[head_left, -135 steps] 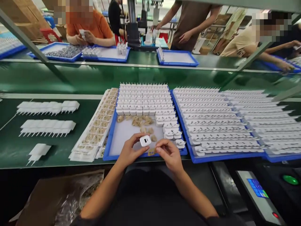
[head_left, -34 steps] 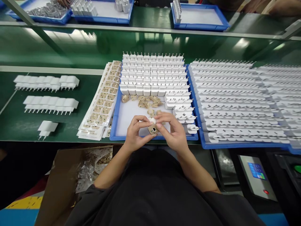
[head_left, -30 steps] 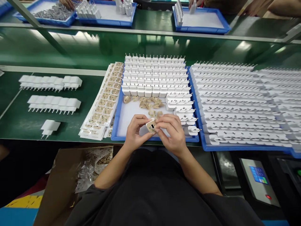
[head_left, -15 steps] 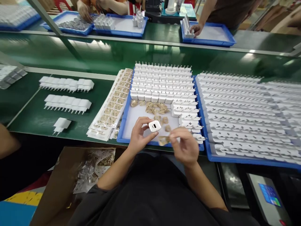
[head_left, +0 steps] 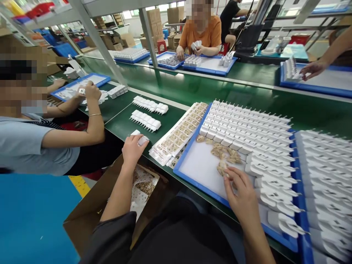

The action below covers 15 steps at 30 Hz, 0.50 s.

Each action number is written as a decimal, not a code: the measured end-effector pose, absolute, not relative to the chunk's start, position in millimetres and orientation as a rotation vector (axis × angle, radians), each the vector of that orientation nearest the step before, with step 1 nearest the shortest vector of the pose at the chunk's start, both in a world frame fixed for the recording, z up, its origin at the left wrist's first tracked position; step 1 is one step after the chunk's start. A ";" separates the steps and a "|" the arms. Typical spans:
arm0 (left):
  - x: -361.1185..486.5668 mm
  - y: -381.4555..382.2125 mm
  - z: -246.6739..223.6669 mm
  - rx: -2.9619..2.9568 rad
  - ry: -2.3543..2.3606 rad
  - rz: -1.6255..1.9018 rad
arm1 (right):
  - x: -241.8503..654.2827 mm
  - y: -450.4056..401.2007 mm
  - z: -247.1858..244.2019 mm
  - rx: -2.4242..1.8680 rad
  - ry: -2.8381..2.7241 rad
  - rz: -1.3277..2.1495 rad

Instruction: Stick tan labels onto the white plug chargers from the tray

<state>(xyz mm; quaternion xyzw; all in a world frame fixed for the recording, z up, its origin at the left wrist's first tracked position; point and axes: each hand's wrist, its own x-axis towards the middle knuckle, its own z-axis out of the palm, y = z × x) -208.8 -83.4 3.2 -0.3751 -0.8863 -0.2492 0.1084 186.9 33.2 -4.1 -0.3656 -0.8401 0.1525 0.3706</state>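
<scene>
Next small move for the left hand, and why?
Probably release the held charger once settled: the left hand has it low at the bench edge, beside another charger, near two rows. Contact underneath is hidden.

Green bench (head_left: 170, 125): blue trays (head_left: 186, 156) side by side, stacked patterned sheets (head_left: 181, 132) beside them, white plugs (head_left: 145, 120) in rows.

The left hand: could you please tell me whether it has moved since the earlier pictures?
Yes. Against the beige-patterned sheets, the left hand has moved left, from over the blue tray to the green bench on their left.
</scene>
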 end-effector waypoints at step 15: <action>-100.1 -1.0 11.5 -2.017 -2.133 -1.037 | 195.9 -6.4 13.7 -0.874 -2.058 0.480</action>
